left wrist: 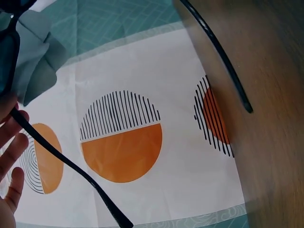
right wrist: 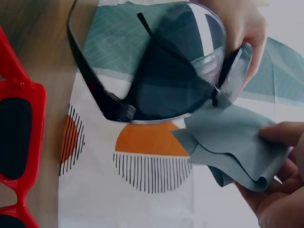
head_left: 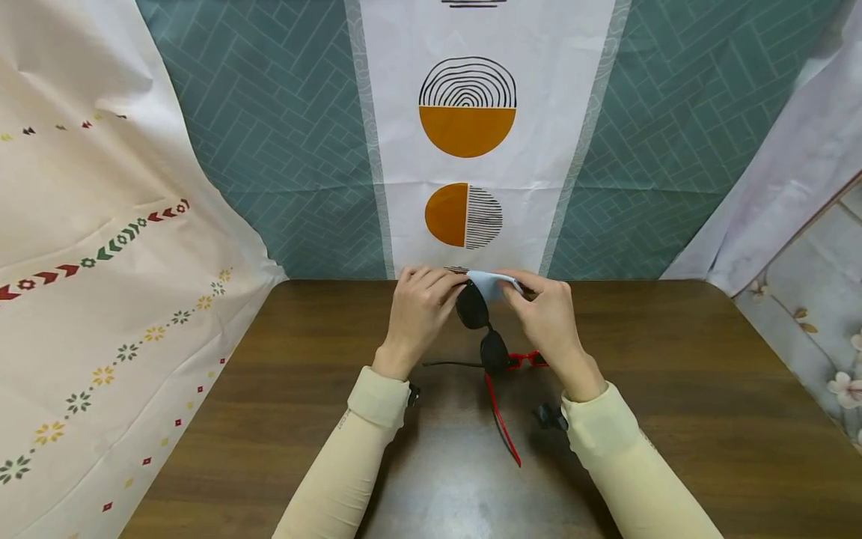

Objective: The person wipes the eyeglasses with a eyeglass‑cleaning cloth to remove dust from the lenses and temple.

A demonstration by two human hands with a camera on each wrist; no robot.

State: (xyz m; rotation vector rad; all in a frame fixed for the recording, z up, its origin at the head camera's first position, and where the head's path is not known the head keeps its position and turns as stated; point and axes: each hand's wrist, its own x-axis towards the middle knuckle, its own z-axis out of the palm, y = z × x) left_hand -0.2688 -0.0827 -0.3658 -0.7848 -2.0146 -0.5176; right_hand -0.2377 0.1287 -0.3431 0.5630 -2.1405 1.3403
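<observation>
Black sunglasses [head_left: 473, 308] hang tilted above the table, one dark lens below the other. My left hand [head_left: 419, 314] grips them at the upper lens end; in the left wrist view their thin black temples [left wrist: 80, 173] extend past the fingers. Between thumb and fingers, my right hand [head_left: 551, 322] pinches a folded light blue-grey cleaning cloth [right wrist: 228, 140]. The cloth's near edge lies against the black sunglasses in the right wrist view. Red-framed sunglasses [right wrist: 35, 137] with dark lenses rest on the table below, partly covered by the black pair in the head view.
The wooden table [head_left: 303, 449] stretches under both arms. Behind its far edge hangs a teal and white curtain [head_left: 404, 150] with orange half circles. A cream patterned cloth [head_left: 101, 262] drapes along the left, a floral one [head_left: 815, 322] along the right.
</observation>
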